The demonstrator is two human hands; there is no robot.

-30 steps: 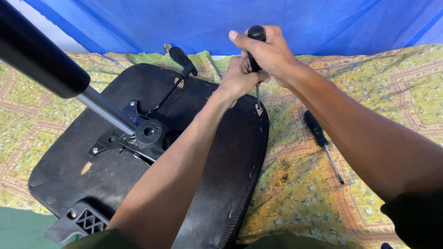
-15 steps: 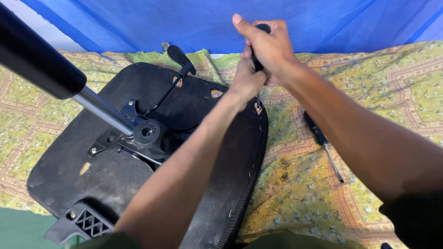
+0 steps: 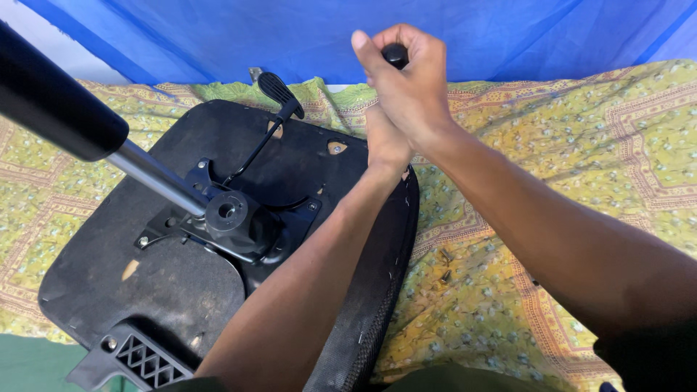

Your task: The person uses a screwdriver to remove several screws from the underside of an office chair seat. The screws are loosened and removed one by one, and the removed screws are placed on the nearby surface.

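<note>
At the far left a black padded cylinder (image 3: 51, 109) on a bright metal tube (image 3: 156, 181) runs down to the black mounting plate (image 3: 232, 221) bolted on the underside of an upturned black chair seat (image 3: 145, 290), which lies on a yellow patterned cloth (image 3: 581, 152). A bracket with a grid of holes (image 3: 134, 359) sits at the seat's near corner; a lever with a ribbed paddle (image 3: 274, 88) sticks out at the far edge. The plate's bolts look seated, so the central mechanism seems untouched. Work is at the seat's far right rim: the left hand (image 3: 386, 141) is clenched low there, on the screwdriver's shaft as far as I can tell, and the right hand (image 3: 403, 80) has its fingers wrapped around the black screwdriver handle (image 3: 396, 52), held upright. A few small loose screws (image 3: 444, 265) lie on the cloth beside the rim, suggesting some fasteners are already out. No packages, labels or signs show; a blue sheet (image 3: 290, 36) hangs behind.
</note>
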